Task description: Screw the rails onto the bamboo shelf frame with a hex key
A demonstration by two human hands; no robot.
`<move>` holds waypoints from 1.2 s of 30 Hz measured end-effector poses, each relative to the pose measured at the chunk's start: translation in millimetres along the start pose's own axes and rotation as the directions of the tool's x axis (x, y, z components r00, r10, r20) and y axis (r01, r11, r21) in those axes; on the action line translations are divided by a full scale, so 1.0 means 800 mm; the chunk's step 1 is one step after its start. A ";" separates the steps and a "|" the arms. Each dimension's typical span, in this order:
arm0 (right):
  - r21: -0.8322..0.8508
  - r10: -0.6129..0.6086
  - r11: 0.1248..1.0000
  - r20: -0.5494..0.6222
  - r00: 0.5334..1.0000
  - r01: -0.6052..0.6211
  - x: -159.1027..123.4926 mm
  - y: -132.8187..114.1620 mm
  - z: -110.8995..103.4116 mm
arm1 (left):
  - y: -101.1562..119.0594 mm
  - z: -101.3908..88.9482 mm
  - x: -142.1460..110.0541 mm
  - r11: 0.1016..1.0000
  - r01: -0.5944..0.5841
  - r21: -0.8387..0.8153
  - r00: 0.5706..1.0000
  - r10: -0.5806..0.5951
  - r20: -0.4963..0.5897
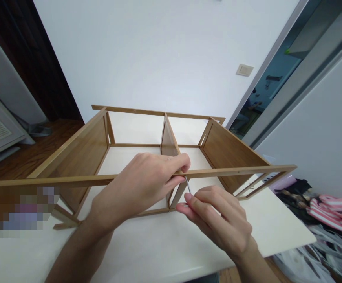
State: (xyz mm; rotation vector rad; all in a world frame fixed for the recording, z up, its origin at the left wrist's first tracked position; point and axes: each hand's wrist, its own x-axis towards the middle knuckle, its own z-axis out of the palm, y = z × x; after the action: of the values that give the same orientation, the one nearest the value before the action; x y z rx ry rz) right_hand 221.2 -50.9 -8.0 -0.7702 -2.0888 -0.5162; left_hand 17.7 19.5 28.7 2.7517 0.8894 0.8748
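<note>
A wooden shelf frame (238, 171) lies on a white table (156, 243), with side panels and a middle divider (171, 135) standing up from it. My left hand (147, 179) is closed around the near rail where the divider meets it, thumb below and fingers over the top. Just to the right, my right hand (218, 216) pinches a thin metal Allen key (188, 184). The key's upper end touches the rail's underside or front near my left thumb; the exact contact is hidden by the fingers.
A white wall with a light switch (244, 70) rises behind the frame. Clothes (330, 212) and plastic bags (309, 259) are piled right of the table. A white louvred cabinet (0, 122) stands on the wooden floor at left. A doorway opens at right.
</note>
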 end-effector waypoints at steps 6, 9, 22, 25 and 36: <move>-0.053 -0.024 0.998 -0.018 1.000 0.023 -0.005 -0.004 0.007 | 0.001 -0.002 0.000 1.000 0.014 -0.007 1.000 -0.014 0.014; -0.087 -0.128 0.987 0.076 0.989 0.135 0.004 0.002 0.000 | 0.001 -0.003 0.000 1.000 0.018 -0.011 1.000 -0.017 0.020; -0.264 0.048 0.964 0.065 0.997 -0.029 0.010 -0.023 0.007 | 0.005 -0.006 0.003 1.000 0.014 -0.028 1.000 -0.013 0.022; -0.269 0.233 0.935 -0.032 0.972 -0.233 -0.002 -0.039 0.022 | 0.005 -0.006 0.002 1.000 0.009 -0.018 1.000 -0.009 0.010; -0.034 0.307 0.951 0.068 0.949 -0.306 -0.004 -0.039 0.002 | 0.002 0.000 -0.001 0.997 -0.059 0.049 0.998 0.060 -0.019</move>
State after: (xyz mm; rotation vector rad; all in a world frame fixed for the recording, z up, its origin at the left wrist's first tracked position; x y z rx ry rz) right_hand 200.7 -73.8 -14.0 -1.1193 -1.9805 -0.3452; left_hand 17.5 18.0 28.8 2.8291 0.8463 0.9054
